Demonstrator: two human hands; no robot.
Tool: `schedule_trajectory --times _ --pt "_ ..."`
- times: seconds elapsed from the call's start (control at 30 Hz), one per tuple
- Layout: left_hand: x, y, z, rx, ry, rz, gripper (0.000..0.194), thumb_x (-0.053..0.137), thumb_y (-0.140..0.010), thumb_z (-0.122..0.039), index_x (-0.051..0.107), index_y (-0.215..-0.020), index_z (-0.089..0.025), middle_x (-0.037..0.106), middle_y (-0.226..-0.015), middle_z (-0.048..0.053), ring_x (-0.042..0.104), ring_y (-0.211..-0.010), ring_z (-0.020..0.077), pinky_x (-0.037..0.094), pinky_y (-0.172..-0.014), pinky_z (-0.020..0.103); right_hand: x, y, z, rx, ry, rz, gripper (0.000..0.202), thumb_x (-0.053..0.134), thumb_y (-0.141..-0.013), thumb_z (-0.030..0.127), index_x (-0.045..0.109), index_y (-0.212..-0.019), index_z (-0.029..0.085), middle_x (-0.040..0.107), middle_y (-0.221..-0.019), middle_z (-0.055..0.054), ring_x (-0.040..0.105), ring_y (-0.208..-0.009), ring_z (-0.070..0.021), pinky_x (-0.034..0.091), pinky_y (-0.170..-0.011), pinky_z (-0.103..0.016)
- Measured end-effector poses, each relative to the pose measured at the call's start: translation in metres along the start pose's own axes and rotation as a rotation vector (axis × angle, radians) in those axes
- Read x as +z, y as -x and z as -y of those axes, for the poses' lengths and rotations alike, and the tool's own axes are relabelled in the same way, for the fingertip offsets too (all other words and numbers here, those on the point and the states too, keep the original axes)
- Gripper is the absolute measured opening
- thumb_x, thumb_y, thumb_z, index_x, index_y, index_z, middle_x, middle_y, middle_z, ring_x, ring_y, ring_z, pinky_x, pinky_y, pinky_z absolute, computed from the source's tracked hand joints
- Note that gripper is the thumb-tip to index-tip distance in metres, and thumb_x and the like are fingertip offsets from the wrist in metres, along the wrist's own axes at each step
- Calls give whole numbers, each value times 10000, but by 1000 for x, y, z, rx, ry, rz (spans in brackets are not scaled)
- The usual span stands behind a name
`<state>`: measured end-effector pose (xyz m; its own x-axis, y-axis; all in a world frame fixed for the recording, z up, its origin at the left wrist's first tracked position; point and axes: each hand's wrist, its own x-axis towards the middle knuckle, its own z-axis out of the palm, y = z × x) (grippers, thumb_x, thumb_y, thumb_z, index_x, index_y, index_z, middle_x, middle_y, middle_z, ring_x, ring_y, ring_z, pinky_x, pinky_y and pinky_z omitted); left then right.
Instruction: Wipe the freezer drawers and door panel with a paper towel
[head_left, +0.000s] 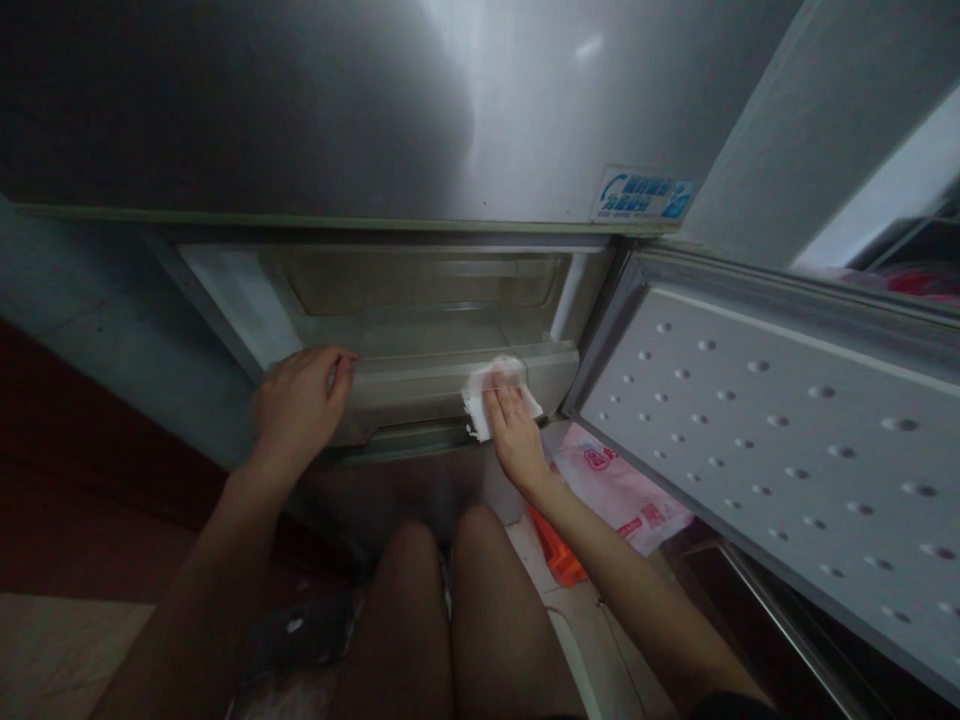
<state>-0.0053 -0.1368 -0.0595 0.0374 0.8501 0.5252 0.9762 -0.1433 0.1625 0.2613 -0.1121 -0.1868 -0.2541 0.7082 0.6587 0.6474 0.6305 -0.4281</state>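
A pale translucent freezer drawer (420, 385) is pulled partly out of the fridge's lower compartment. My left hand (304, 395) curls over the left end of its front, thumb and fingers bent at the top edge. Against the right part of the drawer front, my right hand (514, 430) holds a crumpled white paper towel (480, 395). Its fingers lie over the towel and press it to the surface. A small shred of towel hangs from the lower left corner.
The lower fridge door (757, 420) stands open at the right, its dimpled inner side showing. Above is the closed silver upper door (337, 110). A pink plastic bag (615, 485) and an orange item (556, 550) lie below the open door. My knees (476, 540) are close beneath the drawer.
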Motion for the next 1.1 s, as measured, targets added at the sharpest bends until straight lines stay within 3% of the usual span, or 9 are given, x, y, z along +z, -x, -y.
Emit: schedule_trajectory --times 0.23,0.53,0.63,0.83,0.97,1.1 --pt "1 -2 3 8 21 2 330 318 -967 -322 628 -954 -211 716 -1034 112 656 -988 297 488 -846 412 12 11 0 38 -7 -118 597 303 -919 46 403 -1482 219 359 -1550 -72 228 -1483 -203 218 -1226 -476" --pt "4 -2 6 49 33 -17 360 300 -965 -324 638 -953 -199 712 -1023 126 644 -992 298 470 -861 410 31 49 -22 -11 70 -48 632 277 -921 8 282 -1525 196 358 -1548 -108 231 -1479 -185 255 -1215 -460" --pt "4 -2 6 43 26 -10 371 299 -967 -328 639 -956 -179 709 -1020 125 643 -986 296 471 -860 405 37 66 -30 5 34 -34 657 273 -919 -8 250 -1528 239 344 -1554 -92 236 -1474 -175 258 -1209 -462" --pt "1 0 3 53 -51 18 358 292 -993 -312 619 -994 -166 694 -1042 99 630 -1015 269 457 -892 368 22 97 -18 -7 -110 -1 686 316 -934 0 205 -1522 334 281 -1580 -32 243 -1469 -160 262 -1206 -439" --pt "2 -1 3 43 -59 8 354 301 -987 -310 623 -983 -163 695 -1020 94 632 -993 259 456 -882 355 9 75 1 -89 -86 -62 665 287 -958 17 167 -1530 334 280 -1582 -35 251 -1471 -173 234 -1221 -478" --pt "6 -2 4 32 -58 -14 379 292 -970 -307 641 -959 -161 705 -1000 106 640 -969 273 454 -859 363 7 34 2 -164 30 -70 668 265 -966 18 83 -1538 310 294 -1577 -52 234 -1478 -169 251 -1224 -470"
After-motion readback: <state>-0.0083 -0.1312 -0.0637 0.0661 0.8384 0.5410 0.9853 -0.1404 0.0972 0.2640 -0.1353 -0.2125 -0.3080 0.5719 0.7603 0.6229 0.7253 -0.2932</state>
